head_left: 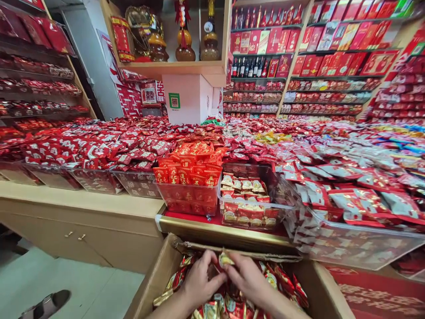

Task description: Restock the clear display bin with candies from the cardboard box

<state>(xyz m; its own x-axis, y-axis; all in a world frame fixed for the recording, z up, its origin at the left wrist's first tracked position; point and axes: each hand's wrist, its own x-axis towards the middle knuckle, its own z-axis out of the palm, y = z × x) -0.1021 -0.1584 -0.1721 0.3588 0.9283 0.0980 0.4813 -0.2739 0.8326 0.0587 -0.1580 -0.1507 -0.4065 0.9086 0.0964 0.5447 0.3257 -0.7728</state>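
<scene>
The right hand [245, 274] has its grip closed on a small wrapped packet [226, 259], which is between the two hands, above the open cardboard box [156, 274]. The thumb and the fingers seem to pinch it near its side, probably because such a light thing does not need the whole palm. The left hand [202, 277] is just beside it, with the fingers curved toward the packet. I cannot tell if its grip is clamped on the packet's edge or only near, because the fingers cover this part.

Inside the box, red-and-gold packets [232, 305] lie mixed in many directions, as in a loose store. The box stands directly in front of the person and against the gold-edged display ledge [212, 228], perhaps so that both hands can reach it without stretching.

On this ledge, a clear plastic bin [282, 206] carries similar packets in rows, with their printed faces turned forward, I suppose so that they are easy to see. Next to it, another clear bin [186, 186] is heaped with orange-red packets. On the left, more bins are lined along the beige tabletop [83, 204], their transparent walls showing what is inside.
</scene>
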